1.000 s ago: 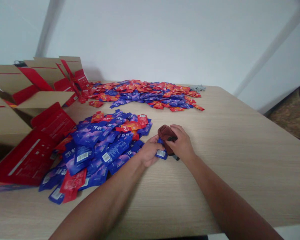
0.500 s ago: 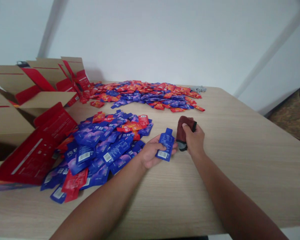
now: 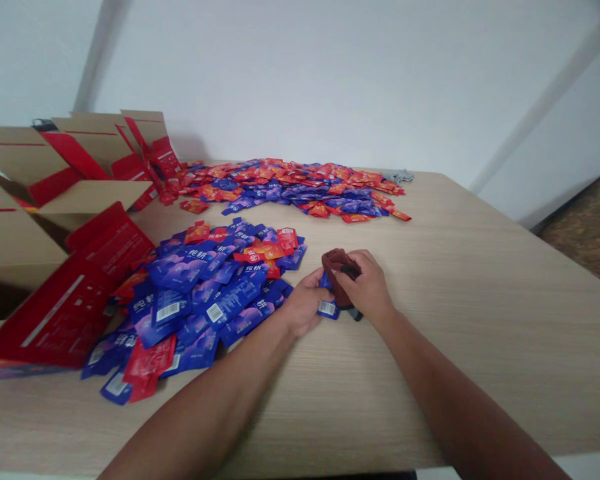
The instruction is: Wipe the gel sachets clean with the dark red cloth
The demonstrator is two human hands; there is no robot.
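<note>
One head-worn camera looks forward and down from above the near edge of a pale wood-grain table, close over the bare left hand and bare right hand, taking in the smooth white wall beyond.

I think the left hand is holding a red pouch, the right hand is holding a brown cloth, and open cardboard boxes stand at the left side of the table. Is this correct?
Not quite: the pouch in the left hand is blue, not red, as the head view shows. The rest of your statement is right.
</note>
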